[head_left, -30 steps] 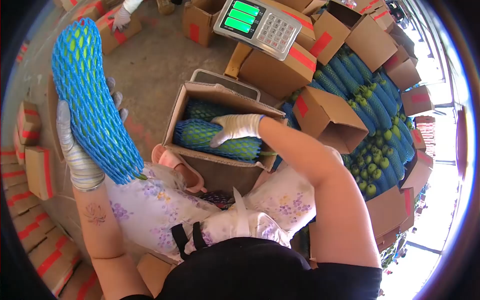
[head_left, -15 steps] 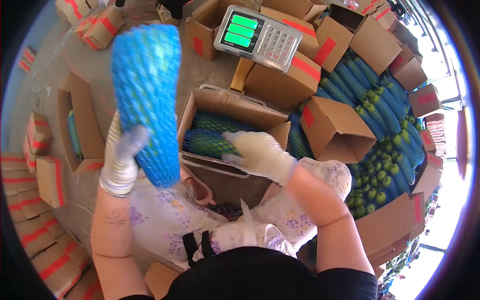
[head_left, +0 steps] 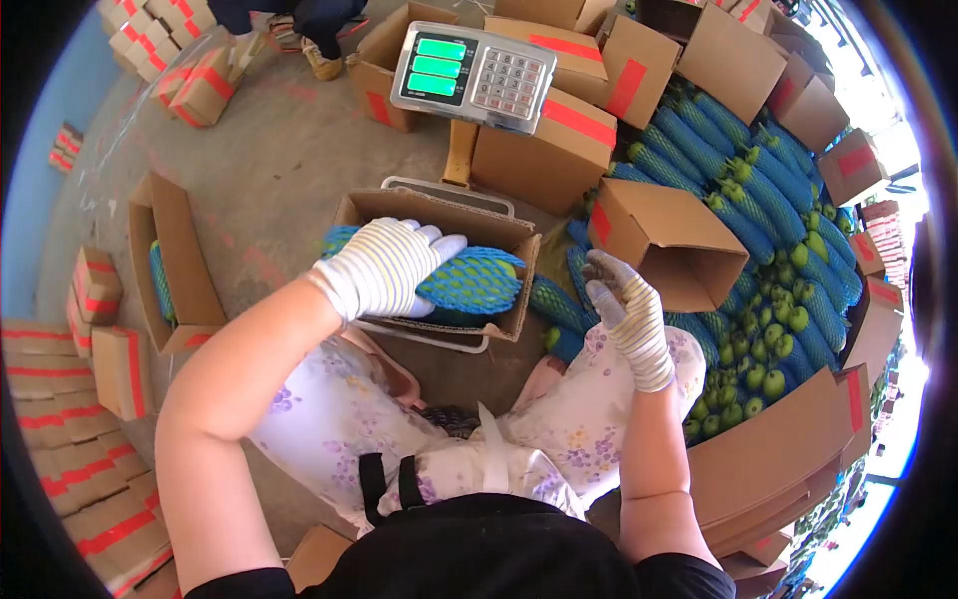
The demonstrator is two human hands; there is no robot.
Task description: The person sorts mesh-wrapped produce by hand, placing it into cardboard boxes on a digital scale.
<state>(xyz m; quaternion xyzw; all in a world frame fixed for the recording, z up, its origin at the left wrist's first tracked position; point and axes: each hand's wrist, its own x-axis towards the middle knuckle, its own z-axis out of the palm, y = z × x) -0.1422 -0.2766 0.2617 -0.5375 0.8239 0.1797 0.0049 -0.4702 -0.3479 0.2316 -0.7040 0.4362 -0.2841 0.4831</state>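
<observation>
My left hand [head_left: 384,268], in a striped glove, is wrapped over a blue net sleeve of green fruit [head_left: 481,284]. The sleeve lies lengthwise in the open cardboard box [head_left: 529,285] before me. What lies beneath it is mostly hidden. My right hand [head_left: 633,324], gloved the same way, is raised above my right knee with fingers apart and slightly bent, holding nothing. An open box on its side [head_left: 669,235] is just beyond it. The box in front of me rests on a metal frame, with the scale's display [head_left: 474,78] standing behind.
Netted fruit sleeves [head_left: 753,205] and loose green fruit [head_left: 748,364] are piled at right. Another open box [head_left: 190,265] holding a sleeve stands at left. Taped boxes [head_left: 85,439] are stacked lower left. Another person's legs [head_left: 317,28] show at the top.
My left hand has brought the blue-netted sleeve down from the raised position at left into the box. My right hand has left the box and moved right.
</observation>
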